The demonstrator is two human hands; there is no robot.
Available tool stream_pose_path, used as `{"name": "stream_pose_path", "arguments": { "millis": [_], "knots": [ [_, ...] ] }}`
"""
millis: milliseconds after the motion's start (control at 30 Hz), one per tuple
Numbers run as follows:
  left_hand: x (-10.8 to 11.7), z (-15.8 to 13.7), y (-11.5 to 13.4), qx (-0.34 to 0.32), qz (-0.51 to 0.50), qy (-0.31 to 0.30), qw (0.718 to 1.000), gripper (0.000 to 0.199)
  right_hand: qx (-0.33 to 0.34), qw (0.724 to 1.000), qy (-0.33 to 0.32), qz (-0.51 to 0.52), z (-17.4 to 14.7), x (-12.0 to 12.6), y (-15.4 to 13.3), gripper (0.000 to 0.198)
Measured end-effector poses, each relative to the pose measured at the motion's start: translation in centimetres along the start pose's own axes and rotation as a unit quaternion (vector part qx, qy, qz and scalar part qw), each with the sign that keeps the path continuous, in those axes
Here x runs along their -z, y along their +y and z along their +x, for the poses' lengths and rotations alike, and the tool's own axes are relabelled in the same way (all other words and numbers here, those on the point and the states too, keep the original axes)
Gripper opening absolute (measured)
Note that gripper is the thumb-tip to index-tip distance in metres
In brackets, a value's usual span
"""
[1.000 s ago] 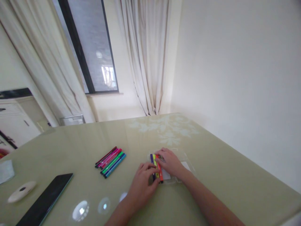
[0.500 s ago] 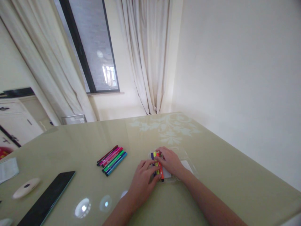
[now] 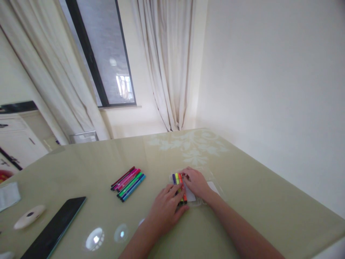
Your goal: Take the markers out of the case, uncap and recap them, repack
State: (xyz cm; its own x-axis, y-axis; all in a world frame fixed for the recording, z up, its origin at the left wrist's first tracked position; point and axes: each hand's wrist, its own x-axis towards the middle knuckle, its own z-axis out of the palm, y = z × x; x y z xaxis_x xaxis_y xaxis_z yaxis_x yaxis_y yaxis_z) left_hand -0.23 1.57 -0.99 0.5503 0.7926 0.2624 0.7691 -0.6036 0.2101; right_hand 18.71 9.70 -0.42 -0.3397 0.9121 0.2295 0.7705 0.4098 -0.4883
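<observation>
Purple, yellow and orange felt-tip pens lie side by side in a clear plastic case (image 3: 199,203). The purple pen (image 3: 174,178) is on the left, the yellow pen (image 3: 177,177) in the middle, the orange pen (image 3: 185,197) on the right. My left hand (image 3: 165,203) rests across their lower halves with its fingers outstretched, covering part of them. My right hand (image 3: 197,184) is open, its bent fingertips touching the upper end of the orange pen. Under its wrist, a white card (image 3: 212,187) shows in the case's right half.
Several more felt-tip pens (image 3: 129,182) lie in a row left of my hands. A black tablet (image 3: 55,228), a white oval object (image 3: 29,217) and a pale cloth or paper (image 3: 9,196) are farther left on the glossy table (image 3: 258,201). The wall (image 3: 269,90) borders the table on the right.
The orange pen has settled level beside the yellow one. My left fingers have slid right and flattened over the pens; my right thumb has drawn back from the orange pen.
</observation>
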Motion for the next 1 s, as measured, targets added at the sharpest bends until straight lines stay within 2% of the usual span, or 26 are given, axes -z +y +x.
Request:
{"name": "stream_pose_path", "arguments": {
  "millis": [200, 333, 400, 467, 500, 567, 633, 733, 900, 1000],
  "knots": [
    [-0.5, -0.2, 0.5, 0.002, 0.009, 0.009, 1.0, 0.054, 0.001, 1.0, -0.011, -0.011, 0.1, 0.2, -0.1, 0.031],
    [0.0, -0.1, -0.4, 0.004, -0.046, 0.051, 0.998, 0.049, 0.002, 1.0, -0.001, -0.014, -0.1, 0.4, -0.1, 0.032],
    [1.0, -0.3, -1.9, 0.076, -0.041, 0.103, 0.991, 0.036, 0.0, 1.0, 0.004, -0.01, -0.2, 0.6, 0.0, 0.033],
    [2.3, -0.8, -4.0, 0.194, 0.026, 0.159, 0.968, 0.03, -0.006, 1.0, 0.005, -0.009, -0.3, 0.7, 0.1, 0.033],
    [2.9, -1.3, -5.1, 0.249, 0.077, 0.168, 0.951, 0.027, -0.008, 1.0, 0.003, -0.01, -0.4, 0.8, 0.1, 0.033],
    [3.9, -2.2, -7.0, 0.33, 0.16, 0.152, 0.918, 0.022, -0.009, 1.0, -0.003, -0.017, -0.4, 0.9, 0.1, 0.032],
    [4.4, -3.1, -8.3, 0.373, 0.197, 0.116, 0.899, 0.02, -0.006, 1.0, -0.005, -0.023, -0.3, 0.9, 0.0, 0.031],
    [4.2, -3.6, -9.0, 0.363, 0.192, 0.082, 0.908, 0.017, -0.004, 1.0, -0.003, -0.021, -0.3, 0.9, 0.0, 0.031],
    [3.1, -3.1, -8.5, 0.31, 0.161, 0.086, 0.933, 0.017, 0.003, 0.999, 0.038, 0.002, -0.3, 1.1, -0.2, 0.03],
    [2.8, -2.6, -7.7, 0.292, 0.119, 0.095, 0.944, 0.017, 0.001, 0.996, 0.072, 0.056, -0.3, 1.5, -0.8, 0.026]
  ]
}}
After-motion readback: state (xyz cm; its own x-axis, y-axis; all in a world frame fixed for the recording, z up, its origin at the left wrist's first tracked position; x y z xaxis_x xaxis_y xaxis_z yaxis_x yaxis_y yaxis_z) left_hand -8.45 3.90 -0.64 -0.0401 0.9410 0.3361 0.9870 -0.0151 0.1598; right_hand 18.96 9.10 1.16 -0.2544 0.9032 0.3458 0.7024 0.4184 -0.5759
